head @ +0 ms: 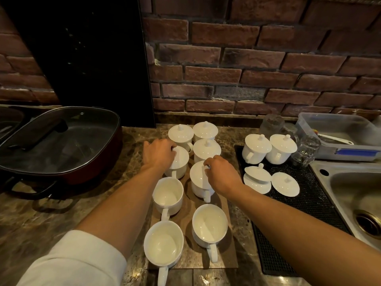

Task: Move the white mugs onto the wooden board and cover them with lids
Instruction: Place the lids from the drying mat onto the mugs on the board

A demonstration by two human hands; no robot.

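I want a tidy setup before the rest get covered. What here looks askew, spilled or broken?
Nothing is spilled or visibly broken. One oddity: on the black mat by the sink, a loose lid sits tilted, stacked on another lid, beside a flat single lid. The three open mugs on the wooden board stand upright.

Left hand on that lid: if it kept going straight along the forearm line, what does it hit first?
Probably the lidded mug at the far left of the board, just past the lid that the left hand grips. Depth is unclear; it might pass just left of it.
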